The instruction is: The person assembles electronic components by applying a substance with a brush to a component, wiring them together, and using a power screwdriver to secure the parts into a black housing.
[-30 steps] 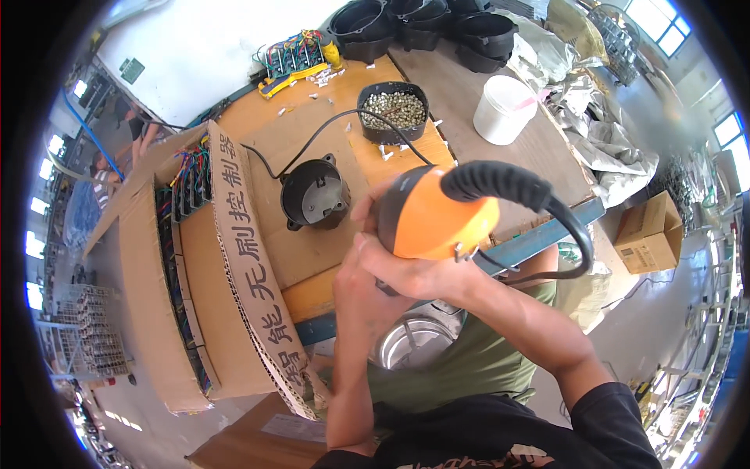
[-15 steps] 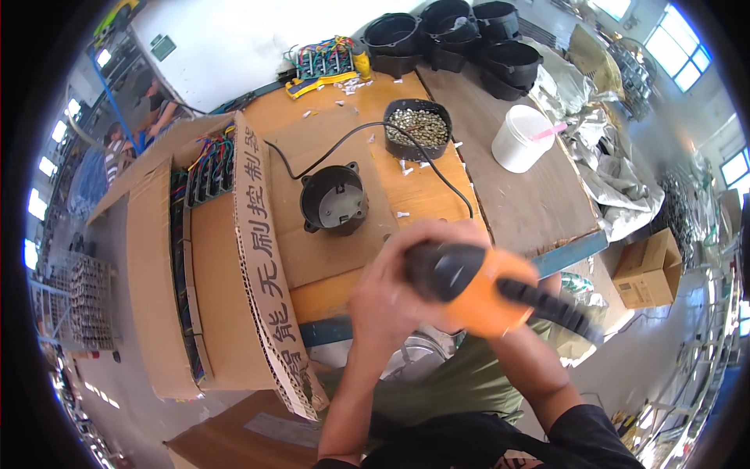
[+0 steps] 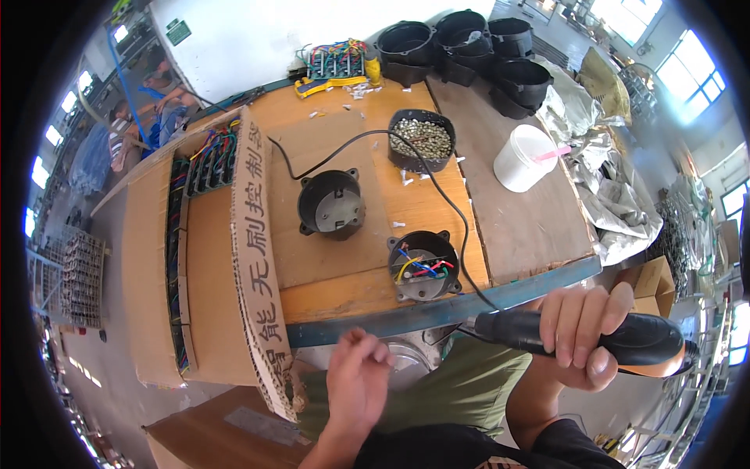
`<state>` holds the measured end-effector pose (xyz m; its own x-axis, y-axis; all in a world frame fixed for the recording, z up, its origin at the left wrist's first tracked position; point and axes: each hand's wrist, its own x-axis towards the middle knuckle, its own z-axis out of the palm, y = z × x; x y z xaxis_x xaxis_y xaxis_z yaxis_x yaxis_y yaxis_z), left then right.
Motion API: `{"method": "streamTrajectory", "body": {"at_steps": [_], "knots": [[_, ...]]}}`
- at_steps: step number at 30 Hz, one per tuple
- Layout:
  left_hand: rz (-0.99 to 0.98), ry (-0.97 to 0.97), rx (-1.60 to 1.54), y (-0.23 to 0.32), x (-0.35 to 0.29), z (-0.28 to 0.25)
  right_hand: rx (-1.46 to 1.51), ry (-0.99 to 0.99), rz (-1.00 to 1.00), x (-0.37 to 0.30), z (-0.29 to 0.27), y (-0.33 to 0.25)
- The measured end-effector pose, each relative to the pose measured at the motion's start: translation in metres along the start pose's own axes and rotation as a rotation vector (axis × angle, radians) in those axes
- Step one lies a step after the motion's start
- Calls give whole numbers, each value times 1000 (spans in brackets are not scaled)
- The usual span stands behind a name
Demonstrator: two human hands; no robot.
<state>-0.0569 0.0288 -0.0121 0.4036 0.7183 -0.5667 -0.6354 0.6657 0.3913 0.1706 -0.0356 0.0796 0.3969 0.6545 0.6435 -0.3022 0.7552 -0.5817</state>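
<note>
My right hand is wrapped around a black and orange electric screwdriver, held sideways past the table's front edge. Its narrow black end points left, toward my body's middle. My left hand hovers apart from the tool, below the table edge, its fingers curled in; whether they hold anything small is hidden. On the table close by sits a round black housing with red, blue and yellow wires inside. A second black housing, with a grey plate in its bottom, stands on a cardboard sheet farther left.
A black cable loops across the table. Behind it stands a black bowl of small metal parts. A white tub is at right; black housings stand at the back. At left, an open carton holds wired circuit boards.
The screwdriver has swung right and turned sideways in my right hand. My left hand has come away from it, down and left. The wired housing, hidden before, now shows.
</note>
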Motion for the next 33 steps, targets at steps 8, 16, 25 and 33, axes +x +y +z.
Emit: {"method": "streamTrajectory", "body": {"at_steps": [8,16,25,33], "knots": [[-342,-70,1,-55,-21,-12,1,81,247,-26,-15,4],[-269,-246,114,-53,3,14,78,67,214,-16,-30,1],[-116,-254,200,-52,17,22,74,161,191,-8,-31,7],[-54,-214,258,-53,18,26,59,261,223,-8,-25,5]]}}
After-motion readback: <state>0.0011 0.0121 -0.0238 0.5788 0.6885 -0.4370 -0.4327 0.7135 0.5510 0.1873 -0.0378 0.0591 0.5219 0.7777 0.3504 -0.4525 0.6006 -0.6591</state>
